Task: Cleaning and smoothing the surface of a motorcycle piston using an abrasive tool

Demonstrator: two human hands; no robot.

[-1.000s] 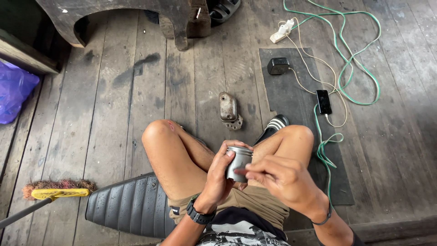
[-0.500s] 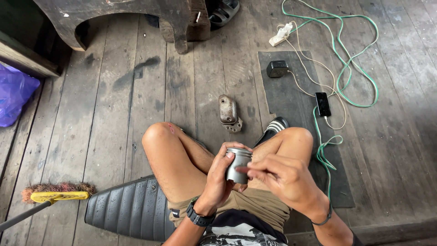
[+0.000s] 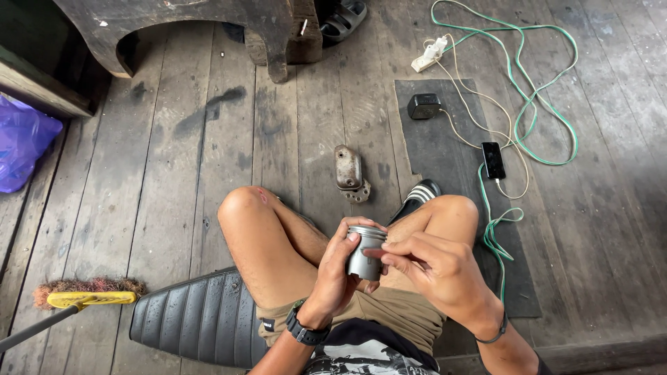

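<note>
Grey metal piston (image 3: 364,254) sitting upright over lap, between knees. Left hand (image 3: 336,278) wrapping closed grip round its side; right hand (image 3: 436,272) pinching fingertips (image 3: 381,255) against its rim.

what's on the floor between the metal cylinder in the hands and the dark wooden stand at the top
In the head view, a rusty metal bracket lies on the bare planks between the metal cylinder and the dark wooden stand.

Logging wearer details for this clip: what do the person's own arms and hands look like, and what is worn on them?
Both arms are bare, with no sleeves and no gloves. The left hand has a black wristwatch with a dark strap on its wrist. The right hand has a thin dark band around its wrist. No rings or markings can be made out.
</note>
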